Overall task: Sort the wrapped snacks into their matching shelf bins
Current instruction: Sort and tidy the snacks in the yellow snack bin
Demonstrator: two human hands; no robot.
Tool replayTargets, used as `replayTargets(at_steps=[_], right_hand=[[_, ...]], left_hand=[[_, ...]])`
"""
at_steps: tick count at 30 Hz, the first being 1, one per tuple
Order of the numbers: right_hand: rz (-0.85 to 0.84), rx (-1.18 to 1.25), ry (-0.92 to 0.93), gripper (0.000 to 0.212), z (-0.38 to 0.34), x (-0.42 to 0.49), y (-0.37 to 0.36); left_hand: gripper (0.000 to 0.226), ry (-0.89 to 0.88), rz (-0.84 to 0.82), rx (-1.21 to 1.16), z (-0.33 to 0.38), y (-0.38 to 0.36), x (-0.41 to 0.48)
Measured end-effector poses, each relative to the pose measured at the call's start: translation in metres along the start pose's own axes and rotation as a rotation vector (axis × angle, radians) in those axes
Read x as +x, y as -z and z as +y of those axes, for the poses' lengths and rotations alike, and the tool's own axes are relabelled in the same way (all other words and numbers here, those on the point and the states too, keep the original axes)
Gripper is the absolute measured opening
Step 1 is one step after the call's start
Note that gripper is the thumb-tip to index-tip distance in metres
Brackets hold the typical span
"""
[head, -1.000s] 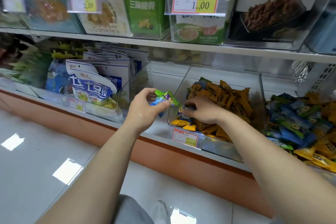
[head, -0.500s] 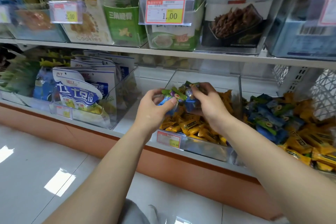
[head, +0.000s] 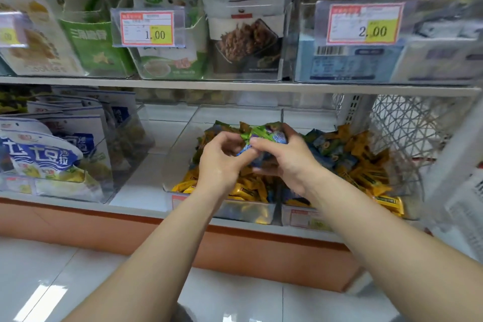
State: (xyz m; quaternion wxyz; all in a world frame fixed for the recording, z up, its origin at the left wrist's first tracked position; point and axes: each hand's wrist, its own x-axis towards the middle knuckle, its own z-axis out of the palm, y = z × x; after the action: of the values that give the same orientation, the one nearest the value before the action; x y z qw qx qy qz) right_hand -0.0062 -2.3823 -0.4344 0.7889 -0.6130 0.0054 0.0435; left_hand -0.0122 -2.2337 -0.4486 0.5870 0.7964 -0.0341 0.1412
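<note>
Wrapped snacks (head: pixel 265 134), a small bunch in green and blue wrappers, are held between both hands above the middle bin (head: pixel 243 210) on the lower shelf.

Left hand (head: pixel 222 165): the fingers are curled, with thumb and forefinger pinching the near edge of the bunch. Right hand (head: pixel 290 162): the fingers are wrapped round the far side, with the thumb pressed against it. Neither hand is spread, and both grip the same bunch.

Step in hand, by judgement: strays picked out of the middle bin, which holds mostly yellow snacks (head: pixel 248 189), are being gathered into one hand.

The next move likely calls for a single firm grip. A short carry follows to the right-hand bin (head: pixel 300 217), just beside. There, blue and green snacks (head: pixel 329 148) lie heaped with more yellow ones. Release should be low over the heap so nothing slides over the front wall.

Behind, the upper shelf (head: pixel 235 85) carries clear bins of bagged goods, with a price tag (head: pixel 147 28) clipped in front.
</note>
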Motion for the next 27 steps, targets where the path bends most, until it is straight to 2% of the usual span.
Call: replayTargets(at_steps=[2, 3, 5, 7, 9, 11, 12, 14, 15, 17, 19, 22, 24, 27], right_hand=[[0.058, -0.097, 0.071, 0.039, -0.005, 0.004, 0.013], [0.117, -0.236, 0.154, 0.037, -0.009, 0.006, 0.022], [0.247, -0.606, 0.353, 0.037, -0.017, 0.013, 0.045], [0.299, -0.864, 0.456, 0.038, -0.022, 0.019, 0.067], [0.299, -1.187, 0.388, 0.048, -0.020, 0.029, 0.085], [0.269, -1.524, 0.171, 0.076, -0.015, 0.037, 0.094], [0.292, -1.595, 0.094, 0.089, -0.014, 0.039, 0.094], [0.399, -1.597, 0.084, 0.102, -0.016, 0.043, 0.089], [0.449, -1.604, 0.117, 0.101, -0.017, 0.044, 0.083], [0.474, -1.608, 0.247, 0.084, -0.020, 0.047, 0.068], [0.315, -1.478, 0.399, 0.052, -0.020, 0.049, 0.050], [-0.104, -1.228, 0.391, 0.020, -0.011, 0.041, 0.014], [-0.308, -1.176, 0.357, 0.013, 0.003, 0.035, -0.010], [-0.540, -1.214, 0.276, 0.015, 0.031, 0.032, -0.036]], left_hand=[[0.028, -0.068, -0.113, 0.082, 0.002, 0.001, 0.000], [0.027, -0.103, -0.146, 0.129, 0.003, 0.004, 0.001], [0.023, -0.150, -0.127, 0.221, 0.002, 0.014, 0.005], [0.018, -0.161, -0.080, 0.319, -0.002, 0.028, 0.009], [0.017, -0.165, -0.064, 0.437, -0.007, 0.042, 0.015], [0.023, -0.164, -0.048, 0.526, -0.013, 0.057, 0.023], [0.026, -0.158, -0.032, 0.565, -0.017, 0.064, 0.026], [0.032, -0.142, 0.007, 0.644, -0.024, 0.079, 0.031], [0.036, -0.130, 0.024, 0.675, -0.028, 0.086, 0.032], [0.040, -0.133, 0.037, 0.722, -0.035, 0.097, 0.032], [0.035, -0.223, 0.035, 0.788, -0.038, 0.099, 0.031], [0.024, -0.299, -0.089, 0.725, -0.037, 0.087, 0.028], [0.019, -0.214, -0.303, 0.701, -0.039, 0.078, 0.024], [0.015, -0.136, -0.579, 0.830, -0.049, 0.078, 0.025]])
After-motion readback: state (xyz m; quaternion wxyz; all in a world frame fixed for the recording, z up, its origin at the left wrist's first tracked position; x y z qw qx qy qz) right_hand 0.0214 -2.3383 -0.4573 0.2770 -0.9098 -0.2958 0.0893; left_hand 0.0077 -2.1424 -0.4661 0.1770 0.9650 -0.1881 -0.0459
